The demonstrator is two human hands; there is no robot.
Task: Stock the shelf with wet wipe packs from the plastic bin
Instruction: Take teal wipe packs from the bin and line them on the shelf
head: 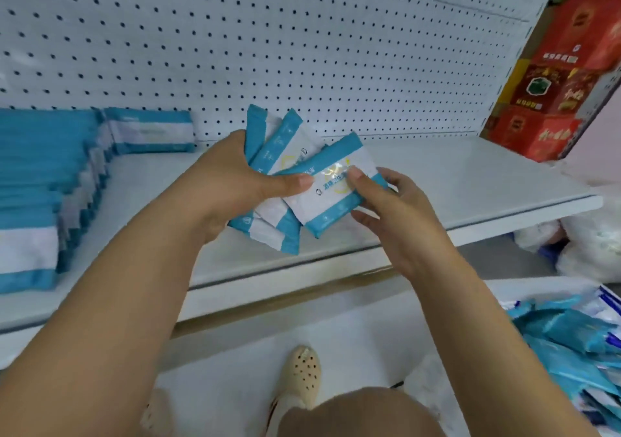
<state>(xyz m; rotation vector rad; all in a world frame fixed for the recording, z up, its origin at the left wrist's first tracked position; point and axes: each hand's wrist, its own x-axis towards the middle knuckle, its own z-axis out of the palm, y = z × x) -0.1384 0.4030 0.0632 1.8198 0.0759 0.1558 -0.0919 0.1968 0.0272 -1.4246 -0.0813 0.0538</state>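
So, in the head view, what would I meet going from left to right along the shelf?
Row of packs → left hand, gripping a fan of packs → right hand, pinching the front pack → red boxes.

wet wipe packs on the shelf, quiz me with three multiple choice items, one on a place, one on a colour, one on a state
1. Where on the shelf do the stocked packs stand?
A) left end B) middle C) right end

2. What colour are the boxes at the shelf's right end?
A) green B) red C) black

3. What is the right hand doing?
A) hanging empty B) resting flat on the shelf C) gripping the front pack of the fan that the left hand holds

Answers:
1 A, the blue-and-white row fills the left end.
2 B, they are mostly red.
3 C, its thumb lies on that pack's face, with fingers behind it.
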